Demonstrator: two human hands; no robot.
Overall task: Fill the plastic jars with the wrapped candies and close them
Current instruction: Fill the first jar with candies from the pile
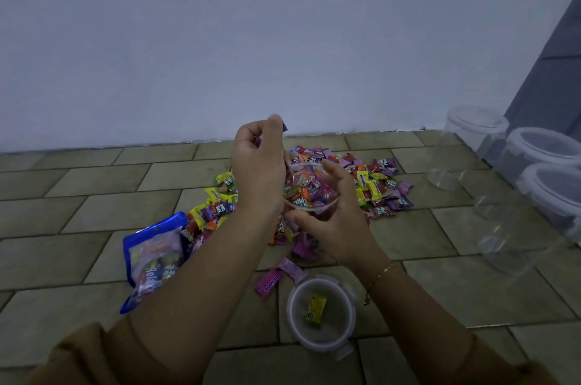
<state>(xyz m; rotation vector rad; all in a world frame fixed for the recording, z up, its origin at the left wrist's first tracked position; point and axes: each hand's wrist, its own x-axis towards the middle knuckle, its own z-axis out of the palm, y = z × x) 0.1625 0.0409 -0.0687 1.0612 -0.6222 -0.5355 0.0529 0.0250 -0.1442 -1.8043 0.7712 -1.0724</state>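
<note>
Two hands work a candy-filled jar above a heap of sweets on a tiled floor.

"mentos" reads on several wrappers in the candy pile and on a pink roll; "Relax" shows on the blue bag, partly hidden by the left forearm; the clear jar, nearly full, is held tilted over the pile, its lower half hidden; the right hand curls round its side; the left hand, raised over its mouth, pinches purple candies, mostly hidden; a lid lies near, holding one yellow candy; empty jars stand far right, hard to make out.
</note>
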